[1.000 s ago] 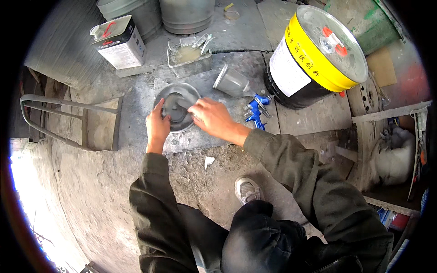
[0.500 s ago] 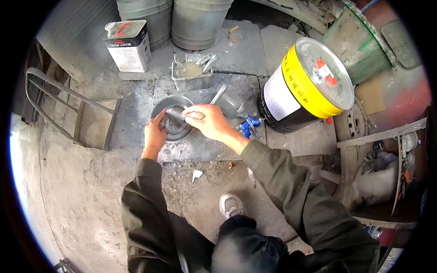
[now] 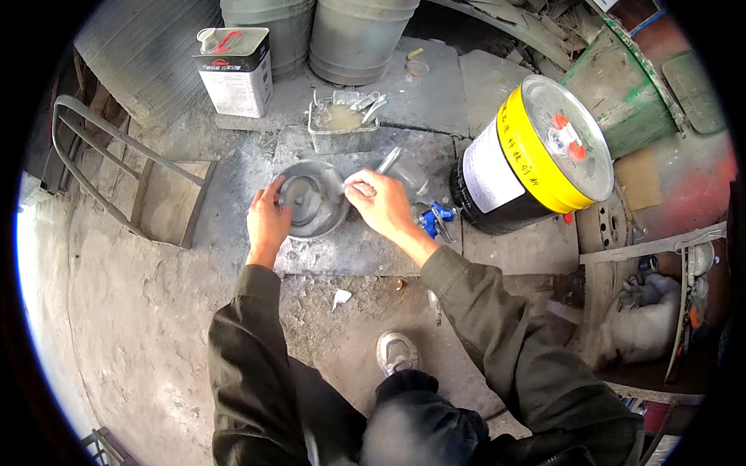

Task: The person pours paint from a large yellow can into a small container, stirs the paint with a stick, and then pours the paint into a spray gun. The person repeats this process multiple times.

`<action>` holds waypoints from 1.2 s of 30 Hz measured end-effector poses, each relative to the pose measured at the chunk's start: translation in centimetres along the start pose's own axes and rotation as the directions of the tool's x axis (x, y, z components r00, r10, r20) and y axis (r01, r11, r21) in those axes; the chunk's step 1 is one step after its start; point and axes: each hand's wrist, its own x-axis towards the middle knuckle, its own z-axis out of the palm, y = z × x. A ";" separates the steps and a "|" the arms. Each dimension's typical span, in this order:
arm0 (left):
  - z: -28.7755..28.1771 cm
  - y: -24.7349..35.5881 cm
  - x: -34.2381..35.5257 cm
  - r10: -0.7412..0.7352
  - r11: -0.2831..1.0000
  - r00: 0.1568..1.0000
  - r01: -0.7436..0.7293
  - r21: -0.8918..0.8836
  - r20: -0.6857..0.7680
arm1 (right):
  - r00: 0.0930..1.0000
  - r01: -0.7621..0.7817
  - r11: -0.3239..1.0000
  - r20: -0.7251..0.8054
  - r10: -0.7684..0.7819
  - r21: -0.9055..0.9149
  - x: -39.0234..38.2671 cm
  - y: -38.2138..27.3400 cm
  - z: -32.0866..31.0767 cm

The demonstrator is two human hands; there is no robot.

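Note:
A round grey metal bowl (image 3: 312, 202) sits on a paint-stained flat slab (image 3: 342, 248) on the ground. My left hand (image 3: 266, 220) grips the bowl's left rim. My right hand (image 3: 381, 203) is closed on a thin pale stick-like tool (image 3: 351, 185) whose tip reaches over the bowl's right side. A metal cup (image 3: 404, 171) of a spray gun with a blue handle (image 3: 435, 220) lies just behind and right of my right hand.
A big black-and-yellow drum (image 3: 536, 159) lies tilted at the right. A small rectangular tray (image 3: 339, 124) with pale liquid and tools stands behind the bowl. A white square can (image 3: 237, 70) and two grey buckets (image 3: 357, 35) stand at the back. A metal frame (image 3: 116, 163) lies at the left.
The view has shifted, so everything sits lower in the picture. My right hand has moved slightly right along the bowl's edge; my left hand stays on the rim.

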 end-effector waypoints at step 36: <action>1.3 0.1 2.7 -0.128 0.931 0.986 0.083 0.356 0.106 | 0.840 0.539 0.755 0.296 -0.454 -0.374 -3.3 1.0 4.5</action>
